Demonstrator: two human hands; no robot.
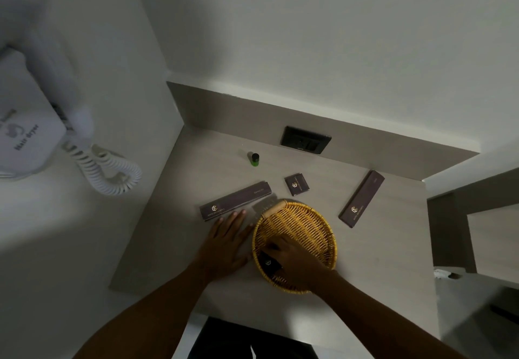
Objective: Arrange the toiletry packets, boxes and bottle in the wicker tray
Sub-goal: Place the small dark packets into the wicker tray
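Note:
A round wicker tray (306,218) sits on the counter in front of me. My right hand (295,257) is inside it, resting on a small dark packet (268,262) at the tray's near left side. My left hand (227,238) lies flat on the counter just left of the tray, fingers spread, holding nothing. A long dark box (235,200) lies beyond my left hand. A small square dark box (297,184) sits behind the tray. Another long dark box (362,198) lies to the right. A small green bottle (255,159) with a black cap stands farther back.
A black wall socket (306,139) is set in the backsplash behind the counter. A white wall hair dryer (28,134) with a coiled cord (112,170) hangs on the left. The counter (393,260) ends at my body and drops off on the right.

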